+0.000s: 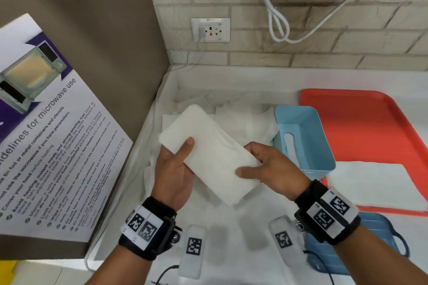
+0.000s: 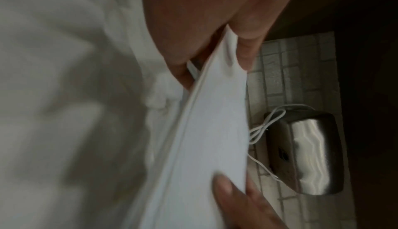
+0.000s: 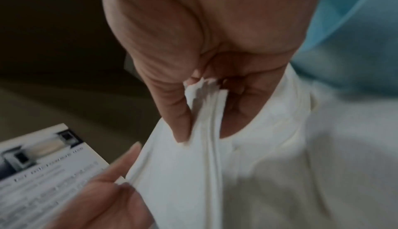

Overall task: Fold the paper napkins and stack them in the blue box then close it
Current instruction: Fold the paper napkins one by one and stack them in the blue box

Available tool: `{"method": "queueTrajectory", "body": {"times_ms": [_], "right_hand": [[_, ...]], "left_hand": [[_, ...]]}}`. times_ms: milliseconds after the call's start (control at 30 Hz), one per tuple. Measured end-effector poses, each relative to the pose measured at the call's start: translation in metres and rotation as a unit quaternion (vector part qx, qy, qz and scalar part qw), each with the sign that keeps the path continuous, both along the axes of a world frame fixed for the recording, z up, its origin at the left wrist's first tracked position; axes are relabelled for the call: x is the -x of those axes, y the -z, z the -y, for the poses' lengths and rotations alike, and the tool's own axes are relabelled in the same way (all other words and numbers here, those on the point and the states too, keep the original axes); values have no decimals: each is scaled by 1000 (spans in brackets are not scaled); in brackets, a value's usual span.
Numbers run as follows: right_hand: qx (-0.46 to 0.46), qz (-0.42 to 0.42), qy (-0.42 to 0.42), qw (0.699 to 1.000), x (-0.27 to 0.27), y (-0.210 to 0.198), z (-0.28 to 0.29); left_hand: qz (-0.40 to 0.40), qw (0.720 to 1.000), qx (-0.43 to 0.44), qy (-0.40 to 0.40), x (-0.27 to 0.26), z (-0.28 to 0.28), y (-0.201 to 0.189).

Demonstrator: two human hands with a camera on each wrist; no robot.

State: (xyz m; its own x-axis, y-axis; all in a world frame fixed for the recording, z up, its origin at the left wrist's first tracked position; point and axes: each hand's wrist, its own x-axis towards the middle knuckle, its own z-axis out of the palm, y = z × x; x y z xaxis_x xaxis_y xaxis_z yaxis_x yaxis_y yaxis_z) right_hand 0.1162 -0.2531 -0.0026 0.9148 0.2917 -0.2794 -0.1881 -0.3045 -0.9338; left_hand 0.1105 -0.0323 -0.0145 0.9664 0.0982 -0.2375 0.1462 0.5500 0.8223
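A folded white paper napkin (image 1: 208,157) hangs in the air between both hands, above the white counter. My left hand (image 1: 176,169) pinches its near-left end, thumb on top. My right hand (image 1: 266,169) grips the right end, thumb on the upper face and fingers hidden beneath. The wrist views show the same napkin (image 2: 211,130) (image 3: 183,173) edge-on, in several layers, pinched by each hand. The open blue box (image 1: 303,139) stands just right of the hands, partly on a red tray. A blue lid (image 1: 370,243) lies near my right forearm.
Several unfolded napkins (image 1: 243,120) lie loose on the counter behind the hands. The red tray (image 1: 370,122) holds a flat white sheet (image 1: 375,185). A brown panel with a microwave poster (image 1: 46,134) rises at the left. A brick wall with a socket (image 1: 210,30) stands behind.
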Motion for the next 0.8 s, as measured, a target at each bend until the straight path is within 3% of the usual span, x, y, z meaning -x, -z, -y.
{"method": "queueTrajectory", "body": {"times_ms": [100,267,367,500,633,800], "right_hand": [[101,81,7,992,-2,0,15],[98,94,69,988,-3,15,18],[90,94,64,989,2,26,12],[42,87,76,992,11,46,11],[87,81,61,991,15,71,13],[101,90,77,988,14,79,15]], "left_hand": [[-36,998,-42,12,-1,-30,13],[-44,960,-235,144,13,-47,34],[1,948,-298,116,19,-43,46],[8,942,-321,94,25,-46,59],[-8,930,-354,102,28,-45,68],[-10,938,-335,92,26,-44,69]]}}
